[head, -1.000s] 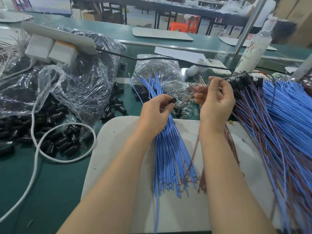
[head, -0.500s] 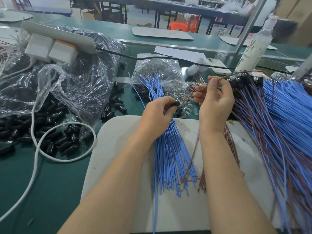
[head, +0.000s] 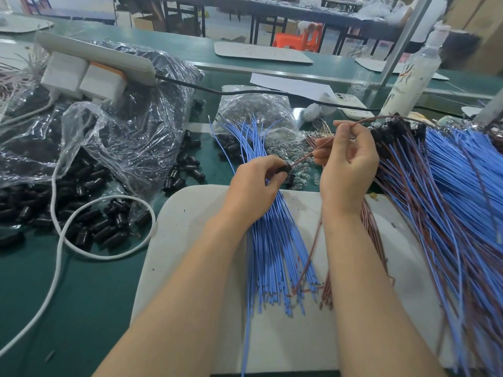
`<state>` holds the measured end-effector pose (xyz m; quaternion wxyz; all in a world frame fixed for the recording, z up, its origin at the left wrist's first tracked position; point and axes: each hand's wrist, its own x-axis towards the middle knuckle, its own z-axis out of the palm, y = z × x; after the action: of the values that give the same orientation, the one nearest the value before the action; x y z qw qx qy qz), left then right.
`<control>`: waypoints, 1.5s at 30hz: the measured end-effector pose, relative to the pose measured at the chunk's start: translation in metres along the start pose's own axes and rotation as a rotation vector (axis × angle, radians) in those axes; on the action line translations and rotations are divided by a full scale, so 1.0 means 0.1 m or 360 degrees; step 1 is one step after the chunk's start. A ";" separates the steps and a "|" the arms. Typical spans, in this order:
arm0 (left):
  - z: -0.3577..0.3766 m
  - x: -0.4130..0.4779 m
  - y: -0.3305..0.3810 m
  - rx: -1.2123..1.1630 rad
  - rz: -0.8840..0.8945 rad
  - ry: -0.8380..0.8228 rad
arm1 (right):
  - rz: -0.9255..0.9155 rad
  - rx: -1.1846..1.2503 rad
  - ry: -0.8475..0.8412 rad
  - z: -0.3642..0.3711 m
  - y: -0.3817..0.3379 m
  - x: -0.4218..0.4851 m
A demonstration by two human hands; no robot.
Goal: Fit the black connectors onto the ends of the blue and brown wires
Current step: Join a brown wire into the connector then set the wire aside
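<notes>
The person's left hand (head: pixel 253 186) has its grip pinched round one small black connector (head: pixel 284 168), thumb and forefinger curled on it, just above a fan of loose blue wires (head: pixel 272 246). Beside it, the right hand (head: pixel 348 164) has its grip pinched on a single brown wire (head: pixel 302 159), whose tip meets the connector's mouth. To seat it well, I judge, the wire wants holding close to its tip so it cannot buckle. It should stay in line with the opening and be pushed straight while the left hand stays firm. I cannot tell whether it is fully home.

At far left, spare connectors (head: pixel 89 227), stubby glossy black plastic cylinders, spill across the green table (head: pixel 81 295) from a crinkled clear plastic bag (head: pixel 130 137). A smooth white cord (head: pixel 117 197) loops round some of them. The loose wires lie on a pale, matte, round-cornered mat (head: pixel 190 240). At far right lies a dense sheaf of thin blue and brown wires (head: pixel 449 200), with black connectors clustered at its far end.
</notes>
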<state>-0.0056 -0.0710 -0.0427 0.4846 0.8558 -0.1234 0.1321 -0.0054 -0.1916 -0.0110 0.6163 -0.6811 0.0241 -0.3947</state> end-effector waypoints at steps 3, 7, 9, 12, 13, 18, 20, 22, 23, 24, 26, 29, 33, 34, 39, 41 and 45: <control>-0.01 0.00 0.01 -0.0004 0.0010 -0.0004 | 0.0022 0.0024 0.0014 0.00 -0.01 0.01; 0.00 0.00 0.01 -0.0016 0.0012 -0.0006 | -0.0004 0.0013 -0.0005 -0.01 -0.01 0.00; 0.00 0.00 0.00 -0.0005 0.0011 -0.0007 | -0.0005 -0.0003 -0.0032 -0.01 -0.01 0.00; -0.01 0.00 0.00 -0.0002 0.0030 -0.0006 | 0.0015 0.0025 -0.0029 -0.01 -0.01 0.00; -0.01 0.00 0.00 -0.0005 0.0035 -0.0011 | 0.0025 0.0048 -0.0012 -0.01 -0.02 0.00; -0.02 0.01 0.01 -0.0144 -0.0027 0.0031 | 0.0186 0.0240 0.0150 -0.07 -0.01 0.06; -0.06 0.03 0.02 -0.0345 -0.0143 0.0025 | 0.0272 0.0286 0.0185 -0.08 0.01 0.08; -0.08 0.04 0.04 -0.0627 -0.0293 -0.0064 | 0.0329 0.0317 0.0194 -0.08 0.02 0.08; -0.09 0.03 0.04 -0.0747 -0.0351 -0.0122 | 0.0351 0.0329 0.0191 -0.08 0.02 0.08; -0.09 0.03 0.05 -0.0826 -0.0382 -0.0174 | 0.0369 0.0338 0.0183 -0.07 0.03 0.08; -0.08 0.03 0.05 -0.0886 -0.0386 -0.0246 | 0.0397 0.0359 0.0157 -0.06 0.03 0.08; -0.07 0.03 0.04 -0.0914 -0.0399 -0.0272 | 0.0448 0.0399 0.0124 -0.05 0.03 0.08; -0.05 0.03 0.04 -0.0932 -0.0406 -0.0263 | 0.0551 0.0462 0.0059 -0.04 0.04 0.08; -0.05 0.02 0.04 -0.0935 -0.0404 -0.0253 | 0.0594 0.0448 0.0000 -0.03 0.05 0.08; -0.07 0.03 0.03 -0.1009 -0.0437 -0.0153 | 0.0676 0.0189 -0.0406 0.03 0.08 0.02; -0.08 0.04 0.03 -0.1056 -0.0477 -0.0145 | 0.0625 0.0157 -0.0398 0.03 0.08 0.01; -0.11 0.05 0.03 -0.1239 -0.0530 -0.0218 | 0.0626 0.0268 -0.0280 0.01 0.08 0.05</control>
<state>-0.0036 -0.0636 -0.0332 0.7769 0.6242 -0.0560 -0.0614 0.0023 -0.1950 -0.0157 0.7357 -0.6413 0.0694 -0.2067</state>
